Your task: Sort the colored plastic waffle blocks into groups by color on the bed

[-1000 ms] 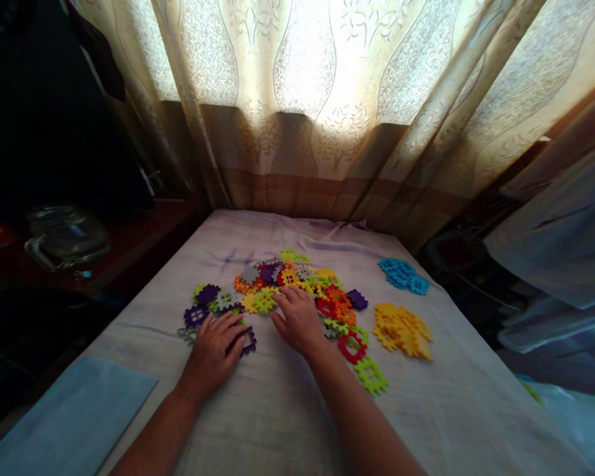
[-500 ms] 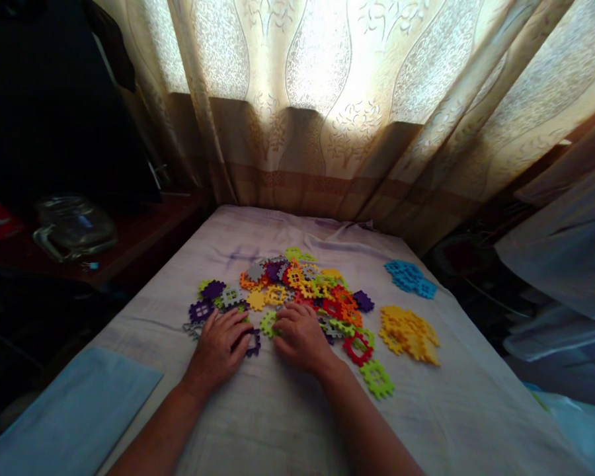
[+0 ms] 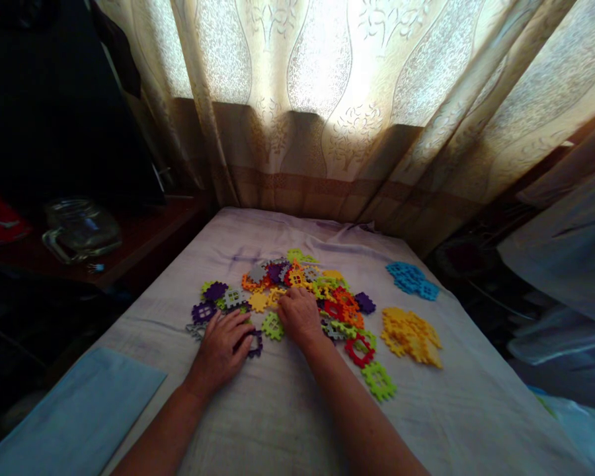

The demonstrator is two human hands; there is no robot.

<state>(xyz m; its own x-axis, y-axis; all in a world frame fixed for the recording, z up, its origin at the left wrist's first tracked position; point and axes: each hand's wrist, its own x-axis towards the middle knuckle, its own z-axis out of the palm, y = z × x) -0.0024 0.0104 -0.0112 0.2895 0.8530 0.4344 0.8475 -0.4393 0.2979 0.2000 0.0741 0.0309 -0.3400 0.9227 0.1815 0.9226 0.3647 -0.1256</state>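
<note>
Here's my right hand (image 3: 300, 316), fingers curled at the near edge of the mixed pile (image 3: 344, 297); whether they pinch anything, I can't tell. Right by those fingertips, at eleven o'clock, lies a yellow window piece (image 3: 276, 297): squarish, no long axis to read, and this hand's clearly nearer. My left hand (image 3: 222, 347), fingers loosely spread, lies over a purple frame (image 3: 258, 344) poking out at three o'clock. Well off my right: yellow heap (image 3: 410, 336) at three, blue heap (image 3: 410, 279) at two.
</note>
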